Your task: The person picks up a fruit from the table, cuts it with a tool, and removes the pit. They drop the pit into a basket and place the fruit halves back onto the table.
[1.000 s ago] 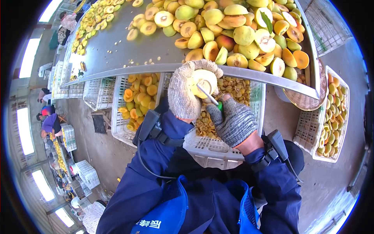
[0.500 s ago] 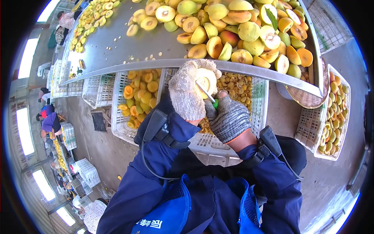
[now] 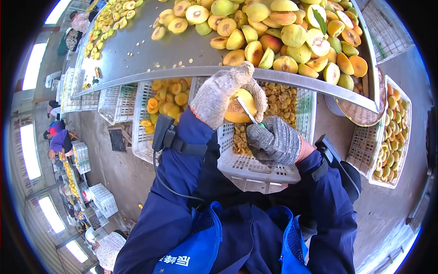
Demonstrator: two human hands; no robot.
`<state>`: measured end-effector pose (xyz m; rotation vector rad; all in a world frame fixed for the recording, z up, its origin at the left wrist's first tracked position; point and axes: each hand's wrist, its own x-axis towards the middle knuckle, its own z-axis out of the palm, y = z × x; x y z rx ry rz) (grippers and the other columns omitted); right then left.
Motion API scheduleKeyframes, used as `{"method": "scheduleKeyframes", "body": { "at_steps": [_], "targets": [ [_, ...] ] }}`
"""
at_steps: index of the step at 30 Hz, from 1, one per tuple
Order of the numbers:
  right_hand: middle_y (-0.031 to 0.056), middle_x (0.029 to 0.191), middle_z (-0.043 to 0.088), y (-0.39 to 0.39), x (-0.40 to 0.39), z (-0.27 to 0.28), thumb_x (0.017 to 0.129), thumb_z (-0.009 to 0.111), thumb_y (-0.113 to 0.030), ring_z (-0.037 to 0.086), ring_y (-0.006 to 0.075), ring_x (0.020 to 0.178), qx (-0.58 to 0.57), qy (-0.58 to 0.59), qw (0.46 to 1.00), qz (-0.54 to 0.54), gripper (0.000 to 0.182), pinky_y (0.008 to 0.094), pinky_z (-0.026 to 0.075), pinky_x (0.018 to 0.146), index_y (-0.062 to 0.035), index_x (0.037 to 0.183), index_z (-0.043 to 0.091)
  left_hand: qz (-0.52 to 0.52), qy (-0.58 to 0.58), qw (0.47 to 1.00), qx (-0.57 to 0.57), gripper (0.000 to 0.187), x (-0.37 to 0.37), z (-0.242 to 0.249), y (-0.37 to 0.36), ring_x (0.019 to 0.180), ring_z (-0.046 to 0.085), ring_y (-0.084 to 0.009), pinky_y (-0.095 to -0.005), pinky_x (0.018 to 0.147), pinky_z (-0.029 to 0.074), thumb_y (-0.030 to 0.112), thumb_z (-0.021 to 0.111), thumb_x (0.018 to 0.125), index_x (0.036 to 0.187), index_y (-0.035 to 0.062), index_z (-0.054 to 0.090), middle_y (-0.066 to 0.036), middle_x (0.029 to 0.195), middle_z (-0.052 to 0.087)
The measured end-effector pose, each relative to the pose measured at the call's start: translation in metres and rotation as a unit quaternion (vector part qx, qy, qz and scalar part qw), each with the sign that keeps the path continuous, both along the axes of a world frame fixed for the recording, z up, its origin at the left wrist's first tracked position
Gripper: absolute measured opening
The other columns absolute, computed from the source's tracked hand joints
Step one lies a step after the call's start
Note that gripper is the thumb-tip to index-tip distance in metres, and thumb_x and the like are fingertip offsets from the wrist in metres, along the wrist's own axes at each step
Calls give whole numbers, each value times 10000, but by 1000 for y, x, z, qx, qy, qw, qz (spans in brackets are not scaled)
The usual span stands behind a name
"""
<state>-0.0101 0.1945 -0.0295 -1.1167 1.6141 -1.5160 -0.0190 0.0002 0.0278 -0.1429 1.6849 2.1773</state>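
Note:
My left hand, in a pale knitted work glove, is closed around a yellow peach half with its cut face turned up. My right hand, in a grey striped glove, grips a small knife with a bit of green showing at its handle. The blade lies against the fruit's cut face. Both hands are just below the front edge of the metal table. Under them is a white plastic crate containing brownish pit pieces.
Many halved peaches are heaped on the table. At the left, another crate holds peach halves. On the right stand a wicker basket and a crate of cut fruit. Other people are at the far left.
My left hand has turned, tilting the peach half and bringing the fingers to its far side. My right hand has moved slightly down and right, its wrist rotated. The knife stays at the fruit.

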Motion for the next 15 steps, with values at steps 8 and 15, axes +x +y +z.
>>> {"method": "scheduleKeyframes", "body": {
  "at_steps": [8, 15],
  "targets": [
    [111, 592, 606, -12, 4, 19, 988, 571, -372, 574, 221, 561, 133, -329, 933, -50, 401, 386, 479, 595, 7, 924, 684, 155, 183, 967, -81, 455, 9, -18, 9, 646, 608, -141, -289, 641, 502, 316, 520, 1033, 792, -40, 671, -111, 720, 670],
    [88, 742, 659, -24, 12, 23, 986, 600, -292, 586, 155, 693, 128, -197, 968, -91, 298, 347, 499, 672, -3, 986, 672, 137, 4, 990, 30, 678, 2, -12, 11, 587, 614, -219, -287, 537, 505, 538, 356, 1009, 806, -35, 657, -166, 722, 672]
  ]
}}
